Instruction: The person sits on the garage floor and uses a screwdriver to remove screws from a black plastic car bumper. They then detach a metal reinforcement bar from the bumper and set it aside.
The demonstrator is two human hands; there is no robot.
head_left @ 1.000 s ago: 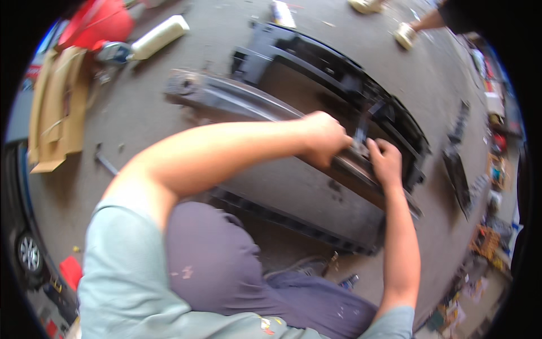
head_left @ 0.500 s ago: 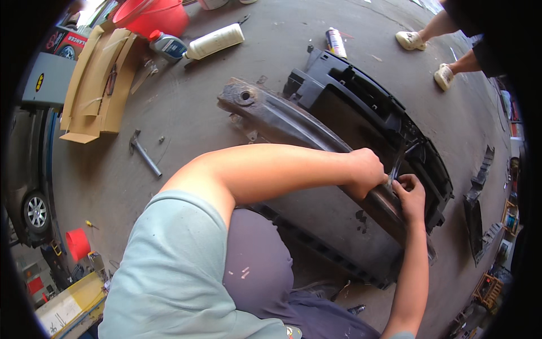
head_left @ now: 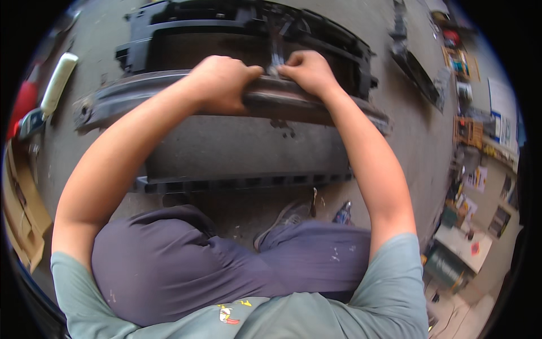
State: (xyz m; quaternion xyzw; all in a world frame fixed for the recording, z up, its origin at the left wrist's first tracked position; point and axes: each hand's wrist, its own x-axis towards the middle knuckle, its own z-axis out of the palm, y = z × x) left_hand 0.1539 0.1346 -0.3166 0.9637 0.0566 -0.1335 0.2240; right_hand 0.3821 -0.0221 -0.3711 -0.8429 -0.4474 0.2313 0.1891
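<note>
A long dark metal bumper beam point(head_left: 135, 90) runs crosswise in front of me, against a black plastic car front frame point(head_left: 195, 24). My left hand point(head_left: 223, 82) is wrapped over the beam near its middle, thumb pointing right. Just right of it, my right hand point(head_left: 309, 70) has its fingers pinched together at the lower end of an upright metal bracket point(head_left: 276, 48). That end meets the beam's top edge. Whatever small piece lies between the right fingertips is too hidden and blurred to make out.
A black slotted lower bar point(head_left: 243, 182) lies between the beam and my knees. At the left are a white bottle point(head_left: 59, 82), a dark bottle point(head_left: 31, 123) and an opened cardboard box point(head_left: 25, 209). A long black part point(head_left: 418, 73) rests on the floor at the right.
My view has turned right, so the beam now lies nearly level across it. The left hand still grips the beam, and the right hand stays at the bracket's lower end.
</note>
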